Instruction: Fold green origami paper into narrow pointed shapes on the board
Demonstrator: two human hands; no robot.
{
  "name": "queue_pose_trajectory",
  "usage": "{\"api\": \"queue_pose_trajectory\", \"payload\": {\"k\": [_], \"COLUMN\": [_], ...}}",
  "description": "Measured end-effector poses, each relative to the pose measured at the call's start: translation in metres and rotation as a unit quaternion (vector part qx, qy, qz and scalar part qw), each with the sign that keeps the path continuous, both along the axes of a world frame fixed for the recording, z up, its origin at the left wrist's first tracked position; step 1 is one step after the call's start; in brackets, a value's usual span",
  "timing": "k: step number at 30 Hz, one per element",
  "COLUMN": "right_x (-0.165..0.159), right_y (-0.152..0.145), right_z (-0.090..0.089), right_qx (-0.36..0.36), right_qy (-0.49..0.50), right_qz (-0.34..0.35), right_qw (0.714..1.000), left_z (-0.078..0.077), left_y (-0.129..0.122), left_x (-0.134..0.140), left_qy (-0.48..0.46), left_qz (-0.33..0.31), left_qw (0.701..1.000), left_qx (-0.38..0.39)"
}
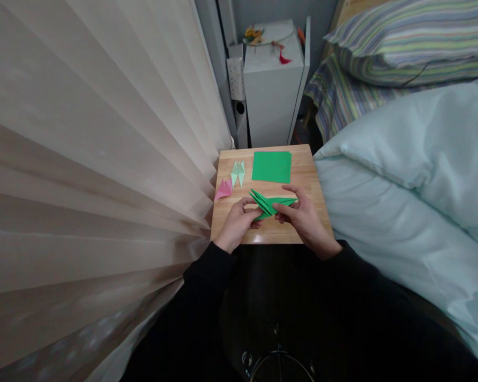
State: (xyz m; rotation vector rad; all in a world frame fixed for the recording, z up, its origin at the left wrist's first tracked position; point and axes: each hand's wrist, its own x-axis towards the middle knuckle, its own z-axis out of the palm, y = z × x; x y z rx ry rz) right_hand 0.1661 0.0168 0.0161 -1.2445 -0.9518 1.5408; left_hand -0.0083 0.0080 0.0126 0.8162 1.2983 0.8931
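A folded green origami piece (267, 205) with several pointed flaps is held between my two hands, above the front half of a small wooden table (229, 233). My left hand (239, 218) pinches its lower left part. Thumb and fingers of my right hand (301, 215) grip it from the right, near a long point. Behind it lies a stack of green paper sheets (271, 166). To the left of that stack are a pale green folded paper piece (238, 173) and a pink folded paper piece (223, 189), close together.
A pale pleated curtain (143, 148) hangs against the table's left side. On the right is a bed with a light blue quilt (402, 159) and striped pillows (422, 42). Behind the table stands a white cabinet (274, 101) with small ornaments on top.
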Motion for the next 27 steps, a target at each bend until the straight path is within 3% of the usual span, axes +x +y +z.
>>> {"api": "queue_pose_trajectory", "payload": {"k": [6, 12, 27], "right_x": [0.006, 0.009, 0.012], "right_y": [0.002, 0.005, 0.005], "right_z": [0.002, -0.002, -0.003], "right_qx": [-0.008, -0.036, -0.045], "right_qy": [0.002, 0.007, -0.016], "right_qz": [0.059, 0.055, 0.068], "right_qw": [0.998, 0.998, 0.997], "left_z": [0.009, 0.015, 0.011], "left_y": [0.002, 0.005, 0.007], "left_x": [-0.004, -0.006, -0.010], "left_qy": [-0.012, -0.085, -0.176], "left_qz": [0.022, 0.078, 0.052], "left_qw": [0.999, 0.992, 0.978], "left_qx": [-0.026, -0.058, -0.099]}}
